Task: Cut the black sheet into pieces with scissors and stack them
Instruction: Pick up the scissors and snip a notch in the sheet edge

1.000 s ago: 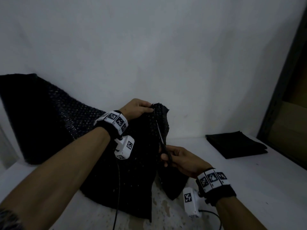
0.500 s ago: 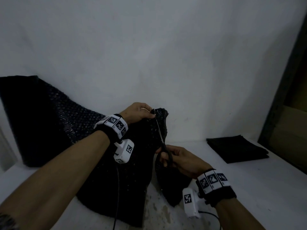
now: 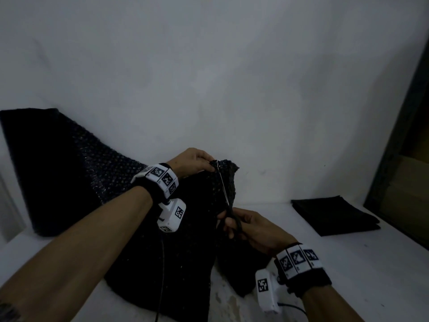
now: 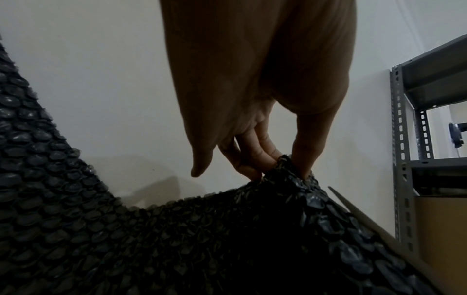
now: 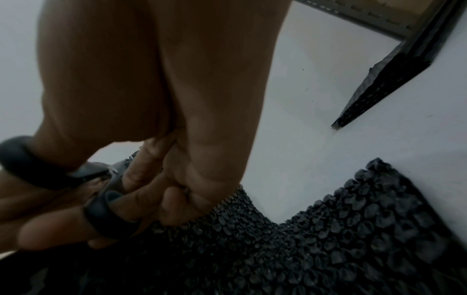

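Note:
A black bubble-textured sheet (image 3: 74, 173) drapes from the back left down across the white table. My left hand (image 3: 192, 162) pinches its raised top edge; the left wrist view shows my left hand (image 4: 285, 163) with thumb and fingers clamped on that edge of the sheet (image 4: 177, 239). My right hand (image 3: 250, 228) grips black-handled scissors (image 3: 228, 203), blades pointing up along the cut to just beside my left fingers. In the right wrist view my fingers pass through the scissors' handle loops (image 5: 106, 211) above the sheet (image 5: 328, 249). A strip right of the blades hangs down.
A stack of cut black pieces (image 3: 334, 216) lies on the white table (image 3: 348, 275) at the right. A grey metal shelf frame (image 4: 401, 159) with a cardboard box stands at the far right. A white wall rises behind.
The scissors' blades have advanced up the sheet until their tip is level with my left fingers at the top edge. Both hands sit slightly lower in view.

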Available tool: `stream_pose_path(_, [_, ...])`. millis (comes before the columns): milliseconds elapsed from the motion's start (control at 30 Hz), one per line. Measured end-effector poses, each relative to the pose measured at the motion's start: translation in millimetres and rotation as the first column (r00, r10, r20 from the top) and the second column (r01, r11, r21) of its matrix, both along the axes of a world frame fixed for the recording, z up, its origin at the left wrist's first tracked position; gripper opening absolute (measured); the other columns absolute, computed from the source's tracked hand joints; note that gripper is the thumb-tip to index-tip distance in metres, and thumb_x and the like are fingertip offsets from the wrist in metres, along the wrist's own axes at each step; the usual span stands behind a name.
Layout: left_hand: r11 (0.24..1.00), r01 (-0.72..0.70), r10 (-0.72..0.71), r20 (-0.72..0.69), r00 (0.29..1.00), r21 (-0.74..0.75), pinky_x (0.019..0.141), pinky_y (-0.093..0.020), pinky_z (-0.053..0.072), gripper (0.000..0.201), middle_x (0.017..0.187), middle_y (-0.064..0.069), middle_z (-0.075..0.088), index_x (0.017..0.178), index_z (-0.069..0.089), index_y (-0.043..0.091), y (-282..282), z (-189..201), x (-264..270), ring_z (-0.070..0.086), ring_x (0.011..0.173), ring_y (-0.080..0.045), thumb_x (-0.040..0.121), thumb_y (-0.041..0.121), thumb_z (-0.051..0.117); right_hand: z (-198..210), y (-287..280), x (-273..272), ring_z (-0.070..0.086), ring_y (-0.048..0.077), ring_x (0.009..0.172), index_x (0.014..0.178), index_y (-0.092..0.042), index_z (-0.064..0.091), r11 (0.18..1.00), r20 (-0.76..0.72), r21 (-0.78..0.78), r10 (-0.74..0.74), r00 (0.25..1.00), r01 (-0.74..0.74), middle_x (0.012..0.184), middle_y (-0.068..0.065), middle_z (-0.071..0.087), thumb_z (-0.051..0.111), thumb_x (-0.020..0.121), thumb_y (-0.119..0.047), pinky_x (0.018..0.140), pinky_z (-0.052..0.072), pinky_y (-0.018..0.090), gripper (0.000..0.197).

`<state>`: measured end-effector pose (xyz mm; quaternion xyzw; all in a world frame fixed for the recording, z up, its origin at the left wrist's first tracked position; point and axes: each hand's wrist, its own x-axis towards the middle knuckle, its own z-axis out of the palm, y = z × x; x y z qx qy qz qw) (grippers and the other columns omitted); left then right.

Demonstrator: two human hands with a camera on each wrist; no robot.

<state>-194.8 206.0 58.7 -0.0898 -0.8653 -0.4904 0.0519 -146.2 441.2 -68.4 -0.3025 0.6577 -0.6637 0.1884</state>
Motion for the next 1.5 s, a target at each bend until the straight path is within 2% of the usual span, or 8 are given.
stream_pose_path(167, [1.0, 0.007, -0.007, 0.002, 1.0, 0.018, 0.099, -0.039, 0.051, 0.013, 0.095, -0.02, 0.075, 0.086, 0.074, 0.013, 1.7, -0.2, -0.6, 0.069, 0.091, -0.027, 0.079, 0.002, 0.077, 1.6, -2.1, -0.7, 0.051, 0.023, 0.073, 0.104, -0.011, 0.068, 1.0, -0.047, -0.003, -0.017, 0.999, 0.017, 0.081, 0.015, 0.058, 0.071, 0.091, -0.037, 0.063, 0.033, 0.03, 0.029])
stream_pose_path(267, [0.999, 0.026, -0.026, 0.006, 1.0, 0.025, 0.086, -0.03, 0.053, 0.011, 0.089, -0.016, 0.074, 0.087, 0.074, 0.01, 3.7, 1.1, 1.8, 0.067, 0.085, -0.025, 0.081, 0.002, 0.076, -1.0, -3.0, 3.3, 0.052, 0.017, 0.068, 0.1, -0.01, 0.066, 0.999, -0.06, -0.031, -0.021, 0.998, 0.019, 0.074, 0.011, 0.057, 0.067, 0.095, -0.027, 0.062, 0.036, 0.025, 0.018])
stream_pose_path(400, [0.999, 0.028, -0.028, 0.012, 1.0, 0.023, 0.088, -0.036, 0.054, 0.011, 0.097, -0.022, 0.074, 0.091, 0.075, 0.008, 4.9, -1.1, 3.0, 0.068, 0.085, -0.026, 0.081, 0.003, 0.077, -4.0, -5.7, 5.1, 0.053, 0.02, 0.071, 0.107, -0.005, 0.066, 0.999, -0.058, -0.024, -0.045, 0.997, 0.043, 0.077, 0.011, 0.06, 0.068, 0.094, -0.032, 0.061, 0.036, 0.025, 0.031])
stream_pose_path(633, [0.999, 0.049, -0.049, 0.039, 0.998, 0.022, 0.082, -0.031, 0.054, 0.013, 0.093, -0.017, 0.075, 0.092, 0.075, 0.01, 8.9, -5.8, 5.7, 0.068, 0.082, -0.023, 0.081, 0.005, 0.077, 8.7, -4.5, 3.9, 0.054, 0.014, 0.065, 0.112, -0.001, 0.064, 0.999, -0.061, -0.011, -0.043, 0.997, 0.042, 0.075, 0.01, 0.061, 0.065, 0.094, -0.029, 0.055, 0.04, 0.017, 0.033])
stream_pose_path(867, [0.999, 0.05, -0.051, 0.047, 0.998, 0.019, 0.064, -0.019, 0.052, 0.015, 0.081, -0.009, 0.073, 0.096, 0.075, 0.008, 9.9, -5.6, 8.8, 0.067, 0.075, -0.018, 0.082, 0.005, 0.076, 9.9, -4.5, 9.3, 0.054, 0.012, 0.061, 0.091, -0.009, 0.062, 0.997, -0.07, -0.068, -0.029, 0.997, 0.024, 0.069, 0.009, 0.057, 0.063, 0.097, -0.018, 0.059, 0.042, 0.018, 0.011])
stream_pose_path(1100, [0.994, 0.091, -0.095, 0.077, 0.992, 0.054, 0.075, -0.029, 0.055, 0.015, 0.088, -0.015, 0.074, 0.095, 0.076, 0.005, 8.2, -10.6, 10.0, 0.069, 0.08, -0.024, 0.08, 0.002, 0.077, 12.3, -2.1, 8.0, 0.056, 0.019, 0.07, 0.104, 0.004, 0.062, 0.999, -0.085, 0.008, -0.037, 0.996, 0.037, 0.074, 0.011, 0.061, 0.063, 0.098, -0.024, 0.063, 0.043, 0.021, 0.029])
stream_pose_path(1267, [0.991, 0.131, -0.132, 0.071, 0.989, 0.016, 0.087, -0.034, 0.056, 0.013, 0.086, -0.005, 0.076, 0.094, 0.076, 0.006, 11.7, -12.5, 12.1, 0.07, 0.085, -0.021, 0.082, 0.002, 0.076, 20.1, -3.9, 6.8, 0.056, 0.018, 0.071, 0.096, -0.005, 0.064, 0.999, -0.057, -0.003, -0.037, 0.998, 0.037, 0.075, 0.013, 0.06, 0.064, 0.098, -0.024, 0.065, 0.045, 0.021, 0.02])
stream_pose_path(1500, [0.988, 0.156, -0.156, 0.068, 0.985, 0.007, 0.089, -0.04, 0.056, 0.016, 0.095, -0.019, 0.075, 0.097, 0.076, 0.002, 5.9, -21.0, 7.8, 0.069, 0.086, -0.027, 0.081, 0.001, 0.075, 19.0, -6.3, 6.6, 0.053, 0.023, 0.068, 0.082, -0.014, 0.064, 0.996, -0.03, -0.037, -0.081, 0.996, 0.08, 0.072, 0.014, 0.055, 0.068, 0.095, -0.025, 0.066, 0.043, 0.029, 0.017])
